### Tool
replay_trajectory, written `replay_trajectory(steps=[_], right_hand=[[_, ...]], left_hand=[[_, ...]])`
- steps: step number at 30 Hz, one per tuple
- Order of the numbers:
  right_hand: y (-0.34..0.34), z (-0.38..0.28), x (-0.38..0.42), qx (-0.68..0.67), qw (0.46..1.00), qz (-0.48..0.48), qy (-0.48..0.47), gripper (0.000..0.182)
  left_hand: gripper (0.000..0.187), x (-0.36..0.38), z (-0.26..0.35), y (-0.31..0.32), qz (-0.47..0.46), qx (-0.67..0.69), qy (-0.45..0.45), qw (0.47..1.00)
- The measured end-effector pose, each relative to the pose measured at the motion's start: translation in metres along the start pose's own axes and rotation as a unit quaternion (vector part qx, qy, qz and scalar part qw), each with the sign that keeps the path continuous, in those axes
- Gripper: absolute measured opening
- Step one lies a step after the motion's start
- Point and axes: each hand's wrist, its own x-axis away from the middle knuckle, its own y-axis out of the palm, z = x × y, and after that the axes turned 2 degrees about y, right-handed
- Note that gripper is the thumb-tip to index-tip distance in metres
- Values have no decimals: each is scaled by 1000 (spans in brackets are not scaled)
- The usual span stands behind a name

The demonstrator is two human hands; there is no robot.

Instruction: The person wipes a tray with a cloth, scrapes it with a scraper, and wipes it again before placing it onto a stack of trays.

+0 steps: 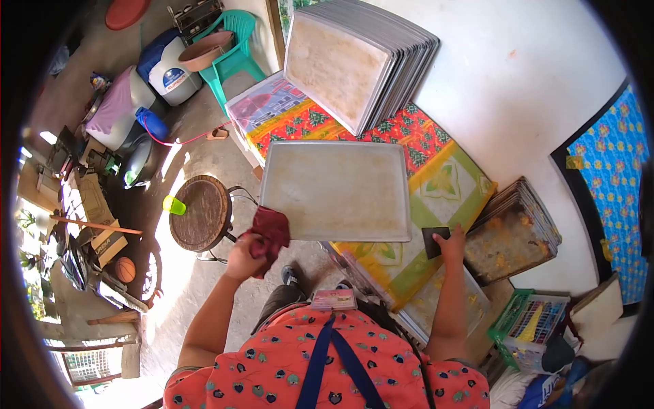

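Observation:
A flat metal baking tray [335,189] lies on the table with the patterned cloth [443,184]. My left hand [243,255] grips a dark red cloth [272,229] at the tray's near left corner. My right hand [453,243] rests at the tray's near right corner, fingers on a small black scraper [434,240] that lies on the cloth.
A stack of clean trays [361,58] leans against the wall at the back. A pile of dirty trays [514,228] sits at the right, a green basket [528,320] below it. A round stool [201,211] with a green cup [173,204] stands at the left.

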Motion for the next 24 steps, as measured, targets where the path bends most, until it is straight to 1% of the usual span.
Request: replay_trajectory(steps=[1,2,5,6,8,11,13,14,17,18,20,21,22,24], right_hand=[[-2,2,0,14,1000,-8,9,95],[-4,3,0,28,999,-13,20,98],[-2,7,5,24,999,7,35,94],[-5,4,12,21,998,4,64,92],[-11,-4,27,16,993,1,120,89],[5,11,43,-34,986,21,163,78],[-3,2,62,-21,982,22,186,72],[-7,-2,70,-15,980,23,197,70],[-27,-13,93,-155,981,-11,115,58],[-28,-16,98,-162,982,37,87,54],[-23,-24,107,-171,976,128,29,47],[-21,-38,114,-151,976,158,5,39],[-24,-62,126,-131,974,185,-20,32],[-17,-90,138,-122,984,105,-77,26]], left_hand=[[51,-5,2,-13,70,28,-1,997],[50,-12,4,-26,77,59,-19,995],[49,-47,4,-46,149,126,47,980],[51,-60,10,-53,138,142,60,978],[52,-87,23,-57,145,151,95,973],[53,-127,26,-49,144,133,159,968],[53,-149,26,-39,144,108,207,962],[64,-159,25,-36,82,82,175,978],[81,-182,34,-22,10,-71,135,988],[91,-188,35,-13,-37,-107,106,988],[90,-191,56,1,-56,-139,158,976],[89,-191,68,8,-66,-156,182,969],[80,-196,72,31,-69,-169,238,954],[75,-195,92,70,-121,-138,279,943]])
